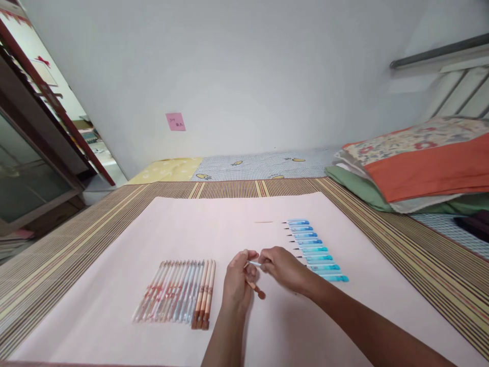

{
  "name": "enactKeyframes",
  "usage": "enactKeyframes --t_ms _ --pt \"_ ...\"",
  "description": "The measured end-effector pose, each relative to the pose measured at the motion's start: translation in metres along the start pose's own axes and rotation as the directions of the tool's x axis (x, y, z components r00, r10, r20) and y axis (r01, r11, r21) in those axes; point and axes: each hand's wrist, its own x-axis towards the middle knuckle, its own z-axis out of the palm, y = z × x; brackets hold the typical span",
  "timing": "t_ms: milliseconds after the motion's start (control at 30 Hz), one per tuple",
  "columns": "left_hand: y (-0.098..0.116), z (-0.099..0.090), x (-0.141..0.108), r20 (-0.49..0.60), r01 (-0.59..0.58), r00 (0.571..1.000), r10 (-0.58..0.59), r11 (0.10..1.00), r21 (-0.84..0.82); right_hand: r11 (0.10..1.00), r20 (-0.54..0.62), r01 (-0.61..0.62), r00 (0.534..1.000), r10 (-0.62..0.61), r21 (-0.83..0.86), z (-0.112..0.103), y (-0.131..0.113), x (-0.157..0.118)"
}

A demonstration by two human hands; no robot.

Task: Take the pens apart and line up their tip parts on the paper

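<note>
My left hand point(237, 280) is closed around a brown pen part point(256, 290), whose darker end sticks out below the fingers. A thin whitish stick, perhaps a pen refill point(253, 263), spans the gap between my two hands. My right hand point(284, 267) pinches its right end, and the left fingertips touch the other end. Just beyond my right hand lies a column of blue and turquoise pens point(311, 242), several with thin dark tips pointing left. On the left is a row of clear-barrelled pens point(168, 290), with three peach pens with brown ends point(204, 295) beside them.
A thin pale stick point(263, 221) lies alone on the pink sheet point(206, 219). The sheet covers a striped mat point(95, 250). Folded bedding point(424, 163) is piled at the right. A pink note point(175, 122) is on the wall behind.
</note>
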Motion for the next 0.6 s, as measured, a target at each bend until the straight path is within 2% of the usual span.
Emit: enactKeyframes --t_ms 100,200,367,600 --pt "0.003 -0.001 -0.001 -0.062 0.032 0.998 -0.030 0.999 0.028 0.982 -0.104 -0.005 0.994 -0.014 -0.188 -0.011 0.009 0.019" --pt "0.002 -0.003 0.001 -0.136 0.017 0.991 -0.017 1.000 0.001 0.892 -0.250 -0.078 0.967 -0.040 -0.446 -0.026 0.028 0.047" --pt "-0.004 -0.005 0.007 -0.140 -0.022 0.990 0.005 0.993 -0.119 0.833 -0.285 -0.149 0.959 -0.010 -0.532 -0.034 0.057 0.087" --pt "-0.004 -0.006 0.008 -0.142 0.013 0.989 -0.038 0.985 -0.171 0.781 -0.274 -0.154 0.961 -0.023 -0.606 -0.018 0.072 0.107"
